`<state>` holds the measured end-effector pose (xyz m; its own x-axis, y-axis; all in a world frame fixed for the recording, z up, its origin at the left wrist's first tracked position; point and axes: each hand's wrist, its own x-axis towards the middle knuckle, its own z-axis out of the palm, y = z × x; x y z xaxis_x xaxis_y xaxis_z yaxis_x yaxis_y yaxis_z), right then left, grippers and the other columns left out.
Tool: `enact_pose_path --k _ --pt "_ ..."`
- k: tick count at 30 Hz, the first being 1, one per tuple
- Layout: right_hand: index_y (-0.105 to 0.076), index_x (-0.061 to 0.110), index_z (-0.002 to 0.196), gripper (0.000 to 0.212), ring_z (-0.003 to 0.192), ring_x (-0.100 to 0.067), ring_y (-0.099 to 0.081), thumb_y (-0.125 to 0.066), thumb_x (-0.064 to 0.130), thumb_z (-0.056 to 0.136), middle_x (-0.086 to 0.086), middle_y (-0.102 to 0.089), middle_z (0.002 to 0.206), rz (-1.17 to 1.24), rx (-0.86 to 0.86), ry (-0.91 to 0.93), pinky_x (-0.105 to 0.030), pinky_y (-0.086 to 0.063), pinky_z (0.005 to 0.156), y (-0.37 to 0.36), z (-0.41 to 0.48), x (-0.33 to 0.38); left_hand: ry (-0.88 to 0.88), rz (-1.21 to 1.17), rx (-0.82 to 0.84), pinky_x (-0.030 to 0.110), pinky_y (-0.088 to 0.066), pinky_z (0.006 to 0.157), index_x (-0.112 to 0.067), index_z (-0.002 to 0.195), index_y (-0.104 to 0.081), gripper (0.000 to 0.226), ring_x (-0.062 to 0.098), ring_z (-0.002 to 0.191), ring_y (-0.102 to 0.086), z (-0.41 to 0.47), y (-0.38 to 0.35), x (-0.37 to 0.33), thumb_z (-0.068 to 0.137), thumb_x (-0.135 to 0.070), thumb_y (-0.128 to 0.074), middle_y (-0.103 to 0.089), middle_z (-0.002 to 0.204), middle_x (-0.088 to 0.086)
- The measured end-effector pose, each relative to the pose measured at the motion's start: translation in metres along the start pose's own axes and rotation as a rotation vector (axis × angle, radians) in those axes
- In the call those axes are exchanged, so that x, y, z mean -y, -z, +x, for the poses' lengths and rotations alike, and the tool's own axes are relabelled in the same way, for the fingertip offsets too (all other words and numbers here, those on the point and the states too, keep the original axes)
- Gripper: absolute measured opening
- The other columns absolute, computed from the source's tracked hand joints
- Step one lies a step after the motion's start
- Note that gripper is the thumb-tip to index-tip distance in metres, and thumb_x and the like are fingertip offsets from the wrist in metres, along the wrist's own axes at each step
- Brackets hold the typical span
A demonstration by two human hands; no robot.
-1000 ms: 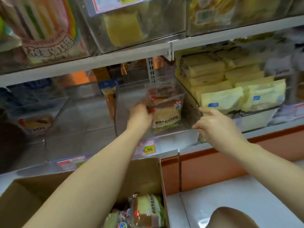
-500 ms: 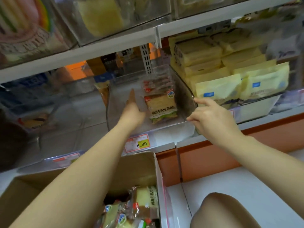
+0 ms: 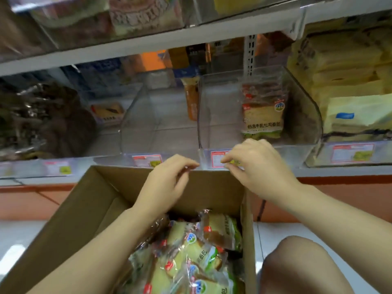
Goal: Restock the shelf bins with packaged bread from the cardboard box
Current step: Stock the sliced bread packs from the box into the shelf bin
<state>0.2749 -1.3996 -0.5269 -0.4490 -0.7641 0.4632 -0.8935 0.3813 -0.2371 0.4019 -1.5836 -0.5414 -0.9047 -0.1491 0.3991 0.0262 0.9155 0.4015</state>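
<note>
A clear shelf bin [image 3: 305, 115] at middle right holds a few upright packs of sliced bread [image 3: 263, 115] along its right side. Below it sits an open cardboard box [image 3: 212, 187] with several packaged breads [image 3: 191, 255] piled inside. My left hand [image 3: 165, 183] hovers over the box's far edge, fingers loosely curled, holding nothing. My right hand [image 3: 254, 164] is just in front of the bin's front lip, fingers relaxed and empty.
A second clear bin [image 3: 140, 115] to the left stands almost bare, with an orange pack [image 3: 192, 100] between the two. Yellow bread packs [image 3: 356, 111] fill the bin at far right, dark packs [image 3: 42, 119] at far left. My knee [image 3: 301, 266] is at bottom right.
My left hand let go of the bread pack in the bin and drew back toward the box. My right hand left the bin's side wall and moved down-left. The view tilted down.
</note>
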Motion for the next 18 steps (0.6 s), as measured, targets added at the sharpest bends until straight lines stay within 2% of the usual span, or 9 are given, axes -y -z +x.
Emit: enact_pose_path --k 2,4,5,8,9,11,13,14,18 --pt "-0.071 0.025 0.100 0.015 0.099 -0.021 -0.057 -0.060 0.026 0.090 0.008 -0.069 0.099 0.045 0.128 0.016 -0.033 -0.034 0.078 -0.016 0.012 0.019 0.124 0.008 0.101 0.016 -0.041 0.087 -0.019 0.107 -0.066 0.023 0.004 0.095 -0.057 -0.023 -0.002 0.020 0.089 -0.009 -0.056 -0.063 0.101 -0.012" --pt "-0.070 0.027 0.104 0.018 0.105 -0.020 -0.052 -0.058 0.028 0.091 0.008 -0.067 0.107 0.064 0.158 0.036 -0.035 -0.037 0.085 -0.033 0.020 0.029 0.261 0.015 0.272 0.022 -0.043 0.091 -0.021 0.114 -0.064 0.025 0.007 0.101 -0.057 -0.042 -0.008 0.037 0.091 -0.014 -0.059 -0.063 0.109 -0.009" --pt "-0.070 0.026 0.105 0.018 0.106 -0.021 -0.051 -0.059 0.028 0.090 0.007 -0.067 0.108 0.070 0.162 0.032 -0.036 -0.038 0.088 -0.040 0.021 0.032 0.314 0.010 0.376 0.021 -0.042 0.092 -0.022 0.118 -0.062 0.028 0.007 0.102 -0.057 -0.050 -0.013 0.043 0.091 -0.016 -0.059 -0.063 0.113 -0.007" --pt "-0.070 0.024 0.104 0.017 0.106 -0.022 -0.050 -0.062 0.026 0.088 0.006 -0.067 0.107 0.050 0.183 0.017 -0.035 -0.033 0.088 -0.056 0.016 0.034 0.446 -0.054 0.676 0.005 -0.039 0.078 -0.022 0.124 -0.059 0.033 0.002 0.095 -0.057 -0.068 -0.031 0.054 0.091 -0.023 -0.059 -0.064 0.113 -0.009" --pt "-0.070 0.023 0.103 0.017 0.105 -0.022 -0.050 -0.063 0.025 0.088 0.005 -0.067 0.107 0.044 0.192 0.019 -0.035 -0.033 0.088 -0.059 0.014 0.034 0.471 -0.073 0.756 0.005 -0.040 0.072 -0.023 0.124 -0.059 0.033 0.002 0.090 -0.058 -0.071 -0.037 0.055 0.091 -0.026 -0.059 -0.064 0.110 -0.012" --pt "-0.071 0.021 0.103 0.017 0.105 -0.022 -0.052 -0.064 0.022 0.087 0.006 -0.067 0.106 0.046 0.202 0.007 -0.035 -0.034 0.090 -0.060 0.013 0.034 0.499 -0.091 0.888 0.014 -0.045 0.068 -0.022 0.124 -0.059 0.035 0.004 0.082 -0.059 -0.075 -0.047 0.055 0.091 -0.033 -0.059 -0.064 0.105 -0.013" --pt "-0.071 0.020 0.103 0.017 0.105 -0.021 -0.052 -0.064 0.019 0.087 0.006 -0.068 0.105 0.044 0.206 0.004 -0.036 -0.036 0.092 -0.060 0.012 0.034 0.523 -0.069 0.962 0.016 -0.041 0.061 -0.021 0.124 -0.057 0.036 0.003 0.073 -0.055 -0.075 -0.054 0.052 0.090 -0.034 -0.060 -0.062 0.103 -0.009" --pt "-0.071 0.019 0.102 0.017 0.105 -0.022 -0.053 -0.065 0.018 0.086 0.005 -0.068 0.104 0.039 0.213 0.007 -0.037 -0.037 0.093 -0.060 0.012 0.034 0.542 -0.056 0.970 0.017 -0.041 0.062 -0.021 0.124 -0.056 0.037 0.005 0.075 -0.056 -0.074 -0.057 0.050 0.090 -0.033 -0.061 -0.063 0.104 -0.007" --pt "-0.072 0.017 0.100 0.017 0.102 -0.023 -0.054 -0.068 0.016 0.084 0.004 -0.070 0.101 0.020 0.209 0.016 -0.037 -0.037 0.093 -0.059 0.010 0.035 0.597 0.063 0.960 0.031 -0.048 0.081 -0.011 0.124 -0.053 0.041 0.022 0.102 -0.061 -0.075 -0.064 0.047 0.089 -0.032 -0.061 -0.064 0.114 0.005"
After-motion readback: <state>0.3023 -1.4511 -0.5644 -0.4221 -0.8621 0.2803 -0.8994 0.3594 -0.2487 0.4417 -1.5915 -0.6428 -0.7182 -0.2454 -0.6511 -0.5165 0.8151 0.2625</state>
